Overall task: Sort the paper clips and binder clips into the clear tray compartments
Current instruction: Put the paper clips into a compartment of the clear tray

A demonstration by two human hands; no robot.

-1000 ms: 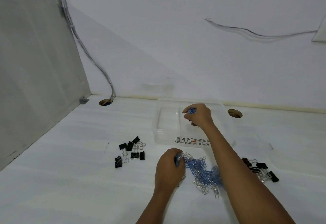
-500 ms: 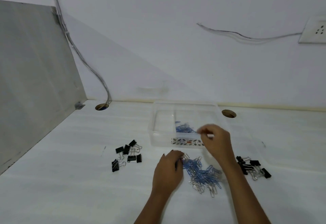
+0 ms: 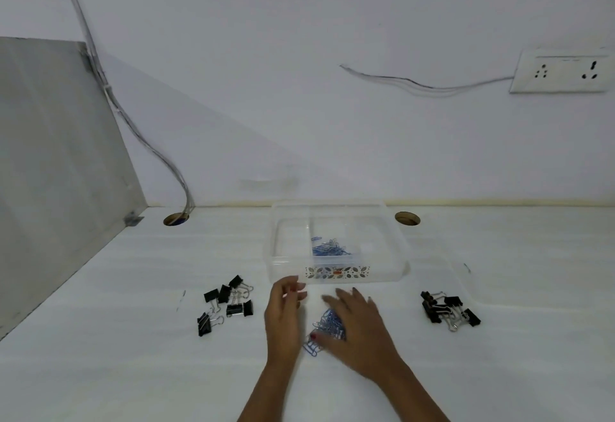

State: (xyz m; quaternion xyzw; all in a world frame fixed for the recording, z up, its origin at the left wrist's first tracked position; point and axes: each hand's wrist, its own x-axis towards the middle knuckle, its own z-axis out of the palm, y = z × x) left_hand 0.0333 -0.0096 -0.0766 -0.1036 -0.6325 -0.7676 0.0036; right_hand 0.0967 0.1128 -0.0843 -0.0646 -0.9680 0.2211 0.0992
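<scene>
White matte desk (image 3: 133, 371), white wall behind. Clear plastic tray (image 3: 396, 255) at 12 o'clock; leaf-patterned front label (image 3: 337, 272), print too small to read. Blue wire paper clips (image 3: 329, 250) lie in the compartment on the divider's 3 o'clock side. Right hand (image 3: 361, 335) rests flat, fingers spread, on the loose blue pile (image 3: 327, 322). Left hand (image 3: 284, 312) is relaxed and holds nothing. Black binder clips (image 3: 229, 302) lie at 9 o'clock, a second cluster (image 3: 449, 310) at 3 o'clock.

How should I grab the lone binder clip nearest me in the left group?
Pinch the binder clip by its black body, coming from above. It lies apart from the others and its wire handles splay right, so the body's sides are free.
</scene>
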